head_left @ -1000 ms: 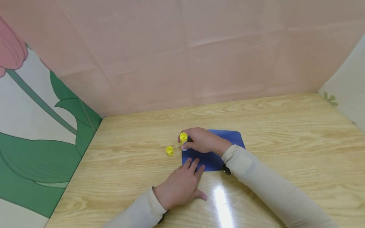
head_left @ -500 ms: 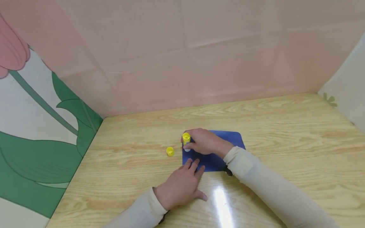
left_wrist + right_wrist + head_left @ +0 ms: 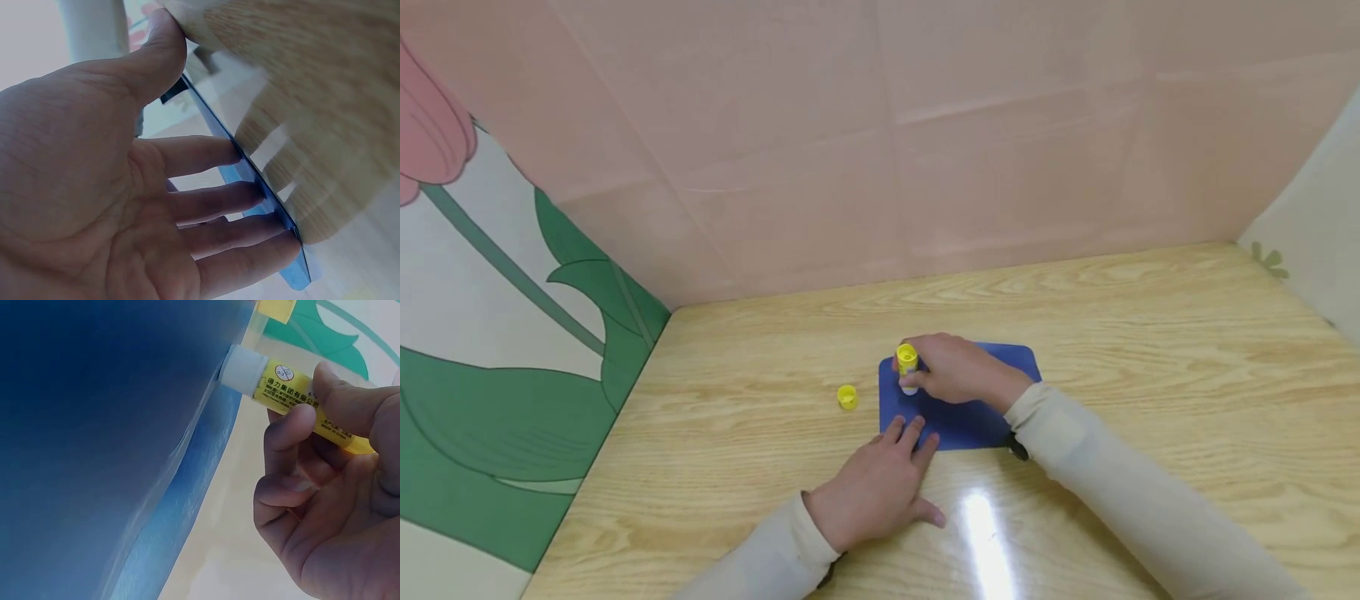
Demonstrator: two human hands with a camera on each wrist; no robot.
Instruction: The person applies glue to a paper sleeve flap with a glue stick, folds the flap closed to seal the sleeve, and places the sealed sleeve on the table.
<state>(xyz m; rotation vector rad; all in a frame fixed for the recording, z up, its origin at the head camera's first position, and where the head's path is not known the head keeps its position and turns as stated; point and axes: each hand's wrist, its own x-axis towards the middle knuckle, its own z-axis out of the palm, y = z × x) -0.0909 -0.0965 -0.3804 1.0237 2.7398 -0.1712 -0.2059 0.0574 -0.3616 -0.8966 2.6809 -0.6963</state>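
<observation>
The right hand [image 3: 955, 371] has its grip wrapped round an uncapped yellow glue stick [image 3: 907, 367], tip pressed down on the blue paper sheet [image 3: 958, 421] near the sheet's 10 o'clock corner; this looks like the gluing step, with the stick being drawn along the far edge. The left hand [image 3: 872, 487] lies released and flat at the sheet's 7 o'clock corner, fingertips [image 3: 904, 433] pinning the paper to the wooden worktop [image 3: 1150, 350]. The yellow cap [image 3: 847, 397] stands apart on the wood, at 9 o'clock of the sheet. The next stroke probably calls for steady downward pressure while the flat hand keeps the paper from sliding. Any glue trace on the paper is impossible to make out, the right hand hides part of the sheet, and the small print on the stick's label is unreadable
</observation>
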